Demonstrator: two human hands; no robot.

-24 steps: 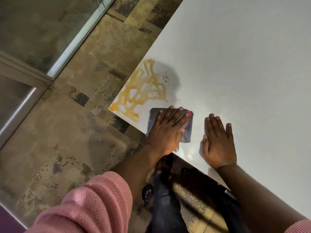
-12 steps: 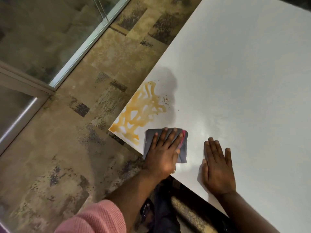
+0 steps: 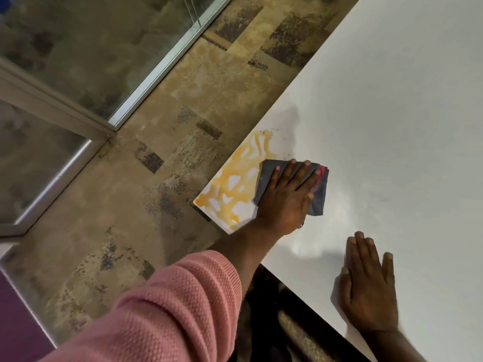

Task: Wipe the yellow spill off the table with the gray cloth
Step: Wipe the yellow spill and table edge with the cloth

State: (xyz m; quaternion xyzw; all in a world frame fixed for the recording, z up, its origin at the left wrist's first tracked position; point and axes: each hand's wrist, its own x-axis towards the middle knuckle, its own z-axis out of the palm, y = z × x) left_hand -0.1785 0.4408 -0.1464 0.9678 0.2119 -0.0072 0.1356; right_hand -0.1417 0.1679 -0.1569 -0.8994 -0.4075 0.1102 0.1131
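Left hand (image 3: 286, 197) lay flat, fingers spread, palm pressing down on the cloth (image 3: 317, 194); not gripping it, just pinning it to the tabletop (image 3: 392, 126). Right hand (image 3: 368, 288) was open and flat too, resting empty on the tabletop near the front edge, well apart from the cloth, likely bracing.

Change since the earlier frames: the cloth had sat just short of the spill (image 3: 235, 184), near its lower right edge; now its left edge overlapped the spill's right side, and the left hand had pushed forward with it. The dark specks right of the spill looked fewer, though some remained near the top (image 3: 271, 130). Judgement: the first wiping pass had just started, and most of the spill was still there to clean.

The cloth was folded, gray, with a red strip showing at its right edge. The spill was a yellow-orange branching smear at the tabletop's left corner, running right up to both edges, so a push leftward could send liquid onto the carpet (image 3: 156, 192) below.

Pink sleeve (image 3: 162, 309) on the left arm. Glass partition (image 3: 91, 48) beyond the carpet.

Containers: none in view.
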